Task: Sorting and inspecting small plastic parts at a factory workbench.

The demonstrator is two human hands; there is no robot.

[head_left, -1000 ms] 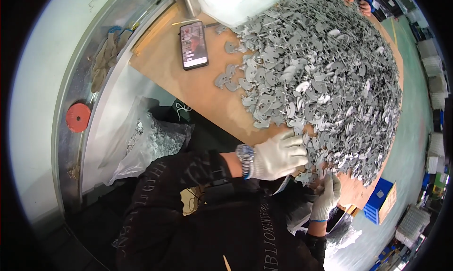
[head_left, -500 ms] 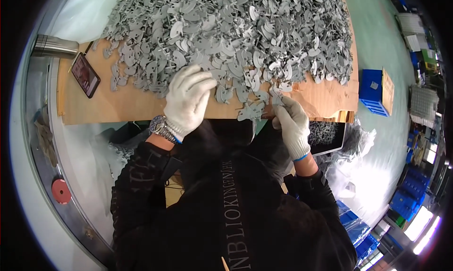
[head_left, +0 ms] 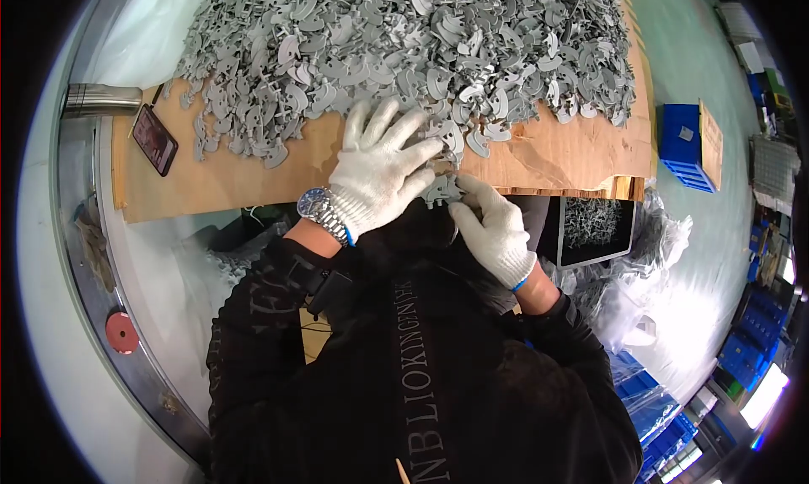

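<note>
Many flat grey curved metal parts lie in a wide heap on the wooden table. My left hand, in a white knit glove, rests palm down at the heap's near edge with its fingers spread. Between the hands, a small group of grey metal parts sits at the table's front edge, close by my left thumb. My right hand, gloved too, has its thumb and forefinger curled at the right end of this group, closed on a grey metal part. The fingers partly hide that part.
A phone leans by a metal cylinder at the table's left end. Below the right front edge, a black tray holds small grey pieces, beside clear plastic wrapping. A blue crate stands on the floor to the right.
My left hand has moved right, its fingers now spread at the heap's edge. My right hand has shifted left and slightly down. Loose parts near the front edge have been gathered between the hands.
</note>
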